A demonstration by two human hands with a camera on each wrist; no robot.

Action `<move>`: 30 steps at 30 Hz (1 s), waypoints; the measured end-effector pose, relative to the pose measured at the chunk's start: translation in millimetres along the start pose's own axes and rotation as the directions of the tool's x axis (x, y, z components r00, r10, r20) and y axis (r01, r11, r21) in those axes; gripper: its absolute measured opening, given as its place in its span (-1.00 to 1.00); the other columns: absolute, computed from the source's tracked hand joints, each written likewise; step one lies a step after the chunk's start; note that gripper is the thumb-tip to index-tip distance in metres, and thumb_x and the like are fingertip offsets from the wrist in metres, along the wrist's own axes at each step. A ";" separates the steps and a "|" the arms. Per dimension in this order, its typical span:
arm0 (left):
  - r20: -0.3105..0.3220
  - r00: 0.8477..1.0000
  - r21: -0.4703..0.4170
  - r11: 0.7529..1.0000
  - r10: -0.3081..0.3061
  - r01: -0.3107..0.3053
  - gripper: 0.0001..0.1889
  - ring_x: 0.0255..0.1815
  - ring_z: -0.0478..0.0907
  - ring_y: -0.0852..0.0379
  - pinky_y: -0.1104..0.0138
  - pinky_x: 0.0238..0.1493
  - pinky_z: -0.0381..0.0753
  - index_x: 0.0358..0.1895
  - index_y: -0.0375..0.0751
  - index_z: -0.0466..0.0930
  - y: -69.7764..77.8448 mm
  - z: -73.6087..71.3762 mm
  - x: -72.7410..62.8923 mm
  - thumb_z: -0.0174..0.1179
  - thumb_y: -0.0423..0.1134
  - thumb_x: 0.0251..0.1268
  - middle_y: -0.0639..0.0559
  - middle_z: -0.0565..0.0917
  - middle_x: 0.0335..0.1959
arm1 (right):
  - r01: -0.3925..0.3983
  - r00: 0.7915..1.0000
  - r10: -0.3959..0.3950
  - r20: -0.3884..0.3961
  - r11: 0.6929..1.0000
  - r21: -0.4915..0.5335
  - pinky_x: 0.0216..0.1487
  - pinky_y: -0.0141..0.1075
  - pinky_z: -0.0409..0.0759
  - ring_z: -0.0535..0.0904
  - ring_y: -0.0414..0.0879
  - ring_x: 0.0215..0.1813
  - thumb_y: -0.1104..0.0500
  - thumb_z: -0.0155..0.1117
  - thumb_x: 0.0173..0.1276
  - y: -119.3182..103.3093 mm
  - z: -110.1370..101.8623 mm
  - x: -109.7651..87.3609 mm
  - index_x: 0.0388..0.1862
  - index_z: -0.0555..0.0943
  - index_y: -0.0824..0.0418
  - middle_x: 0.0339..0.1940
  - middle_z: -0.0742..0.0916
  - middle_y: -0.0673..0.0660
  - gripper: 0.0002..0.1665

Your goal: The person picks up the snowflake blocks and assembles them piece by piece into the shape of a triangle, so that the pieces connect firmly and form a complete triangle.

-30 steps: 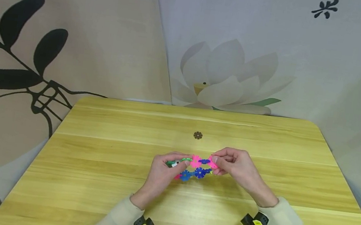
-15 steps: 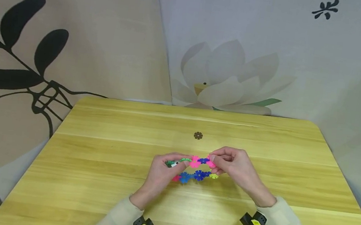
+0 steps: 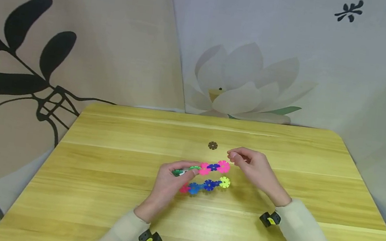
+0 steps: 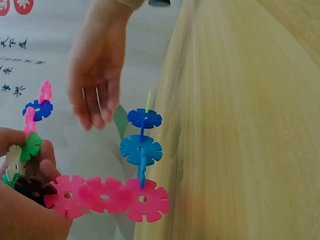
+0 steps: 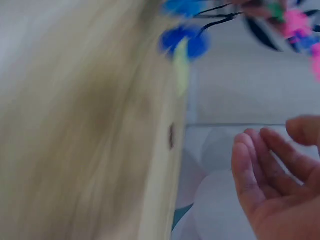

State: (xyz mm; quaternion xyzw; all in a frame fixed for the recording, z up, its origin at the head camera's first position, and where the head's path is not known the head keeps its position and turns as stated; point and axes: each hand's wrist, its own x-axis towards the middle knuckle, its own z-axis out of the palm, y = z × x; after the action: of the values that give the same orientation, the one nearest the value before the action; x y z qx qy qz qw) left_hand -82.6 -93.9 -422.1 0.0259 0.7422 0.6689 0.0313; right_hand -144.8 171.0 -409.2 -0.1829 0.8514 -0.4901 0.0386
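Observation:
My left hand (image 3: pixel 170 178) grips a chain of interlocking snowflake discs by its left end, where green, white and brown discs (image 4: pixel 36 189) sit among the fingers. Two arms stretch right from there: the upper one ends in a pink disc (image 3: pixel 223 166), the lower runs through blue discs (image 3: pixel 209 185) to a yellow disc (image 3: pixel 224 182). In the left wrist view, several pink discs (image 4: pixel 105 195) join the lower arm to the held part. My right hand (image 3: pixel 256 167) is off the chain, fingers loosely bent with nothing in them, up and right of the pink end.
A single brown snowflake disc (image 3: pixel 213 145) lies on the wooden table (image 3: pixel 114 191), behind the chain and left of my right hand. A patterned wall covering (image 3: pixel 263 32) stands behind the table's far edge. The right wrist view is blurred.
My right hand has let go of the pink end disc and moved up and away. The yellow end disc has come into full sight. The left hand, holding the chain, has shifted slightly left.

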 end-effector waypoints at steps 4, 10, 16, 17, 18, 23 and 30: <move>-0.004 1.000 0.004 1.000 0.001 -0.001 -0.82 -0.35 0.55 0.12 0.34 -0.28 0.58 -0.04 -0.02 0.83 0.1 -2.9 0.3 0.39 -0.17 0.34 0.09 0.78 0.05 | 0.074 0.997 -0.072 0.027 0.989 -0.129 0.09 -0.02 0.71 0.72 0.05 0.05 0.14 0.23 0.60 11.5 4.2 18.9 0.16 0.71 0.24 0.11 0.77 0.21 -0.70; 0.013 1.000 -0.006 1.000 0.007 -0.007 -0.81 -0.29 0.61 0.10 0.33 -0.26 0.61 -0.03 -0.04 0.83 -1.1 -6.1 0.9 0.39 -0.18 0.35 0.07 0.77 0.05 | 0.132 0.990 -0.115 0.082 0.961 -0.242 0.14 0.04 0.67 0.68 0.14 0.13 0.23 0.29 0.54 21.8 12.2 43.4 0.24 0.67 0.25 0.23 0.72 0.19 -0.65; 0.021 1.000 -0.020 1.000 0.018 -0.017 -0.83 -0.21 0.66 0.09 0.32 -0.27 0.66 -0.04 -0.06 0.83 -0.6 -7.5 -0.1 0.38 -0.23 0.35 0.08 0.77 0.05 | 0.160 0.976 -0.106 0.192 0.943 -0.292 0.32 0.10 0.55 0.58 0.18 0.33 0.25 0.28 0.53 30.1 17.5 67.0 0.32 0.61 0.27 0.31 0.67 0.22 -0.58; 0.022 1.000 -0.021 1.000 0.017 -0.017 -0.83 -0.30 0.63 0.14 0.35 -0.34 0.65 -0.04 -0.05 0.83 -0.4 -7.7 -0.3 0.38 -0.24 0.35 0.08 0.77 0.05 | 0.159 0.973 -0.099 0.207 0.941 -0.300 0.34 0.09 0.54 0.56 0.17 0.35 0.25 0.27 0.54 31.0 18.2 70.3 0.33 0.60 0.28 0.32 0.66 0.22 -0.57; 0.021 1.000 -0.020 1.000 0.017 -0.016 -0.83 -0.37 0.59 0.17 0.38 -0.40 0.62 -0.04 -0.05 0.83 -0.1 -7.8 -0.4 0.38 -0.24 0.35 0.08 0.78 0.04 | 0.161 0.971 -0.095 0.218 0.938 -0.308 0.36 0.09 0.52 0.55 0.18 0.36 0.25 0.27 0.54 32.0 19.4 73.6 0.34 0.59 0.29 0.33 0.66 0.22 -0.57; 0.022 0.999 -0.004 1.000 0.026 -0.026 -0.83 -0.40 0.55 0.18 0.40 -0.45 0.57 -0.04 -0.04 0.83 0.3 -7.7 -1.1 0.38 -0.24 0.35 0.10 0.78 0.03 | 0.185 0.960 -0.096 0.262 0.923 -0.338 0.42 0.06 0.47 0.53 0.18 0.39 0.28 0.27 0.52 38.5 24.3 86.1 0.36 0.57 0.32 0.34 0.64 0.25 -0.54; 0.019 0.999 -0.023 0.999 0.039 -0.039 -0.82 -0.46 0.50 0.20 0.42 -0.49 0.53 -0.04 -0.07 0.83 1.4 -6.0 -2.2 0.38 -0.27 0.35 0.07 0.78 0.03 | 0.182 0.951 -0.081 0.298 0.926 -0.331 0.37 0.02 0.53 0.58 0.14 0.30 0.28 0.25 0.54 43.3 27.2 95.6 0.40 0.53 0.33 0.29 0.65 0.25 -0.51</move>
State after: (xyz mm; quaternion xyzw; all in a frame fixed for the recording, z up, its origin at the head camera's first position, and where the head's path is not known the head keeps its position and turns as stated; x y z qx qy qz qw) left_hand -80.9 -99.9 -420.0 0.0465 0.7336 0.6775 0.0258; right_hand -238.9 134.9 -449.1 -0.3113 0.8974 -0.2992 0.0913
